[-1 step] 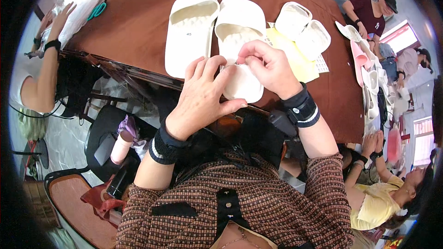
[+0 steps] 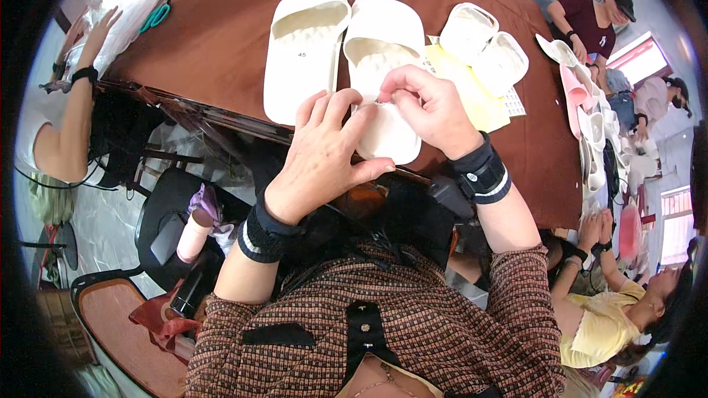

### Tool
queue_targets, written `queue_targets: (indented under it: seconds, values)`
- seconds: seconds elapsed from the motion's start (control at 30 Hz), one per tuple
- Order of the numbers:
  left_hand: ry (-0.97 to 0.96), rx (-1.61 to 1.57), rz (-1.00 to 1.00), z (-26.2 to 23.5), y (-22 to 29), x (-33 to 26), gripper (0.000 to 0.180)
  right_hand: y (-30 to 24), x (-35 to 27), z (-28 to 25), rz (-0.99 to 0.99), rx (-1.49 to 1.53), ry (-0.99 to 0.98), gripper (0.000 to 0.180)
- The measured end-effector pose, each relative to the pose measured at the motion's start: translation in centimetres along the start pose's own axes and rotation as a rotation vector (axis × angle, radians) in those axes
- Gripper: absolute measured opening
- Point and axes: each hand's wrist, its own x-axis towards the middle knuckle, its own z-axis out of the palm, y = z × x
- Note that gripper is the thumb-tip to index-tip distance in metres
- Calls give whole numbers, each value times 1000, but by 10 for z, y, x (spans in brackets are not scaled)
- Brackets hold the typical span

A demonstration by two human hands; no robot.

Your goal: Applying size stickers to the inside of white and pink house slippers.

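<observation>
A white slide slipper [image 2: 394, 136] lies at the table's near edge, its heel end toward me. My left hand [image 2: 321, 147] holds that slipper by its left side and heel, thumb stretched along the heel end and index finger on the footbed. Over the footbed my right hand [image 2: 428, 107] is closed in a pinch, thumb against index finger. Whatever sits in the pinch is too small to name. A matching white slipper [image 2: 287, 92] with a dark mark on its footbed lies beside it on the left, touched by no pinching fingers.
Two smaller white slippers [image 2: 505, 66] rest on yellow paper [image 2: 490, 112] to the right. The table has a brown cover [image 2: 214, 37]. Teal-handled scissors [image 2: 155, 18] and clear plastic [image 2: 136, 4] lie far left. Co-workers sit left and right; more slippers [image 2: 590, 129] line the right side.
</observation>
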Motion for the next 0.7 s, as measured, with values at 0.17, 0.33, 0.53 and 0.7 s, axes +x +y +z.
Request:
queue_targets:
  seconds: [0.17, 0.33, 0.53, 0.7]
  values:
    - [-10, 13, 1, 1, 0, 1, 70, -2, 2, 1, -22, -153, 58, 18]
    - [-5, 23, 5, 0, 0, 1, 70, -6, -1, 0, -24, -130, 2, 15]
    - [-16, 7, 1, 0, 0, 1, 71, -19, -2, -1, 42, -93, 6, 15]
    - [1, 20, 1, -1, 2, 1, 70, -18, -11, -3, -177, -284, -23, 15]
